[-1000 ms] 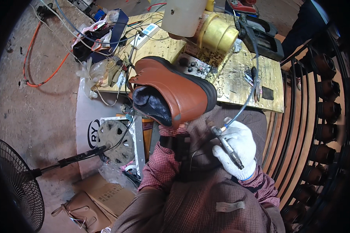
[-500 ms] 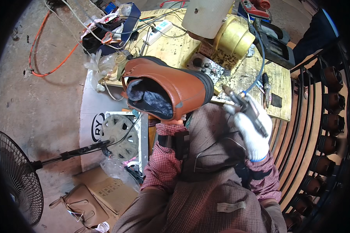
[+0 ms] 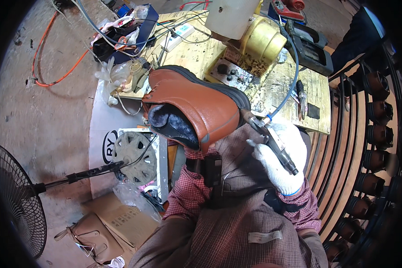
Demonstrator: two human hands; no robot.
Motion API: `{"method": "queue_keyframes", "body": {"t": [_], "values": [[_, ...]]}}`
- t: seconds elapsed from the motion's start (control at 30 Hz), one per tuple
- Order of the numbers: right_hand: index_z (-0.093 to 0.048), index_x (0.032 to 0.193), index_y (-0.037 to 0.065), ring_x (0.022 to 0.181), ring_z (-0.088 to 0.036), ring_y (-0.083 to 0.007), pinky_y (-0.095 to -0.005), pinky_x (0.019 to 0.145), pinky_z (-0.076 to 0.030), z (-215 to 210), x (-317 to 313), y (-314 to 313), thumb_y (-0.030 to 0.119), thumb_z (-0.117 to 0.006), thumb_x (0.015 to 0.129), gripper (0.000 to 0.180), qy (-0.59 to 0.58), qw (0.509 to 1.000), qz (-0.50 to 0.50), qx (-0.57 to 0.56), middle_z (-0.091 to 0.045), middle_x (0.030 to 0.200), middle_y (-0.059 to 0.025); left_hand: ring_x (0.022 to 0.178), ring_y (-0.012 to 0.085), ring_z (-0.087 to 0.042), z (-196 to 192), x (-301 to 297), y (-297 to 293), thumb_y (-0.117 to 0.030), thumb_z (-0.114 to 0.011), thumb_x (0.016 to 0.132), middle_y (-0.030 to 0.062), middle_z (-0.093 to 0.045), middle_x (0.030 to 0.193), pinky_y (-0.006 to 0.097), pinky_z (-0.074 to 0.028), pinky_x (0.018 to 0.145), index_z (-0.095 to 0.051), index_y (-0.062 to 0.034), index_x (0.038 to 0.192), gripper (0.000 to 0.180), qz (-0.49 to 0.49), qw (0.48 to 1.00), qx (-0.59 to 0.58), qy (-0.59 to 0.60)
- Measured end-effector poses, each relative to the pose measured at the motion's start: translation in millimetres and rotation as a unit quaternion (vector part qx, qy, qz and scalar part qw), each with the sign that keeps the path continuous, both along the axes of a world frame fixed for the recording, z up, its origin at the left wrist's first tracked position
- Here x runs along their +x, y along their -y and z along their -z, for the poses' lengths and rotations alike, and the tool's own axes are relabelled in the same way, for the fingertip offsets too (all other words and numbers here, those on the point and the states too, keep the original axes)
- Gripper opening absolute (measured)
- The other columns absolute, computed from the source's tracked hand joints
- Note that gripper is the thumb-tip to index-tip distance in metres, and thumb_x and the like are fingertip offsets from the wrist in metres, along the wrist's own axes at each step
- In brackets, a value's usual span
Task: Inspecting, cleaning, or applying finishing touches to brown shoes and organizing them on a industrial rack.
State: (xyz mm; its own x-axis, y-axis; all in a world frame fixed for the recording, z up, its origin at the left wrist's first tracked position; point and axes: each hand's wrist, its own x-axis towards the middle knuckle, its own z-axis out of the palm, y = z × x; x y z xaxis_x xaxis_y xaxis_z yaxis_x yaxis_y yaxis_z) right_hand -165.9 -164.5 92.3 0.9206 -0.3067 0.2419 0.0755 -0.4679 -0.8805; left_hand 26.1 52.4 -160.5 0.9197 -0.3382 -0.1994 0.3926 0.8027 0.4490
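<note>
- The wooden workbench [image 3: 196, 58] fills the frame from 11 to 2 o'clock. It carries a brass-coloured drum [image 3: 262, 41] under a pale plastic container [image 3: 230, 17], a small control panel [image 3: 230, 71] and a tangle of cables; its top is streaked with dried residue.
- A standing fan [image 3: 13, 210] sits at 8 o'clock, its pole reaching toward a grey wheel-like disc [image 3: 136, 154] beside the person's knee. A tan handbag [image 3: 91, 236] lies on the floor at 7 o'clock.
- The brown leather boot [image 3: 196, 107] lies just above centre, raised over the person's lap and tipped so that its dark lined opening faces 7 o'clock and its black sole faces the bench at 12.
- The left hand is inside the boot, so nothing shows of its fingers; only the checked sleeve [image 3: 190, 192] enters the opening.
- The right hand [image 3: 279, 156], in a white glove, is at 3 o'clock from centre, fingers wrapped round a slim metal hand tool [image 3: 272, 143] fed by a blue hose [image 3: 290, 85].
- The tool's tip meets the boot's right edge near the sole, so the step in hand appears to be working that seam.
- The next move likely calls for a steady tip along the edge while the hidden hand turns the boot.
</note>
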Motion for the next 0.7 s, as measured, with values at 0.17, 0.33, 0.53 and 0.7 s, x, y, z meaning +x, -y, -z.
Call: {"method": "queue_keyframes", "body": {"t": [0.17,0.33,0.53,0.7], "values": [[-0.053,0.136,-0.003,0.103,-0.071,-0.0229,-0.0345,0.087,-0.060,0,-6,-5,0.002,-0.077,0.089,0.053,0.019,0.999,0.015,-0.025,-0.070,0.116,-0.0159,0.157,0.0277,-0.023,-7,7,10,-0.059,-0.035,0.107,0.0044,-0.025,0.171,0.052,-0.026,0.125,-0.024,-0.0217,0.164,0.068,0.003,0.996,0.074,0.057],[-0.070,0.091,0.006,0.107,-0.068,-0.0355,-0.0465,0.097,-0.053,-12,-3,-17,0.011,-0.089,0.073,0.026,0.083,0.990,0.089,-0.074,-0.073,0.098,-0.0122,0.157,0.0278,-0.023,-10,-9,3,-0.059,-0.035,0.107,0.0048,-0.027,0.170,0.052,-0.027,0.125,-0.026,-0.0208,0.163,0.068,0.004,0.983,0.151,0.108],[-0.074,0.116,0.005,0.121,-0.063,-0.0308,-0.0417,0.108,-0.047,0,-14,-21,0.006,-0.080,0.077,0.040,0.066,0.990,0.040,-0.121,-0.068,0.125,-0.0149,0.157,0.0279,-0.024,-15,-23,12,-0.058,-0.036,0.107,0.0053,-0.028,0.170,0.052,-0.029,0.124,-0.029,-0.0198,0.163,0.068,-0.011,0.957,0.237,0.165],[-0.074,0.109,0.006,0.126,-0.061,-0.0354,-0.0453,0.109,-0.046,0,-13,-26,0.009,-0.082,0.075,0.036,0.071,0.971,0.048,-0.225,-0.069,0.122,-0.0157,0.156,0.0280,-0.025,-17,-28,13,-0.058,-0.037,0.107,0.0056,-0.029,0.169,0.052,-0.030,0.124,-0.031,-0.0189,0.162,0.068,-0.028,0.929,0.308,0.206]]}}
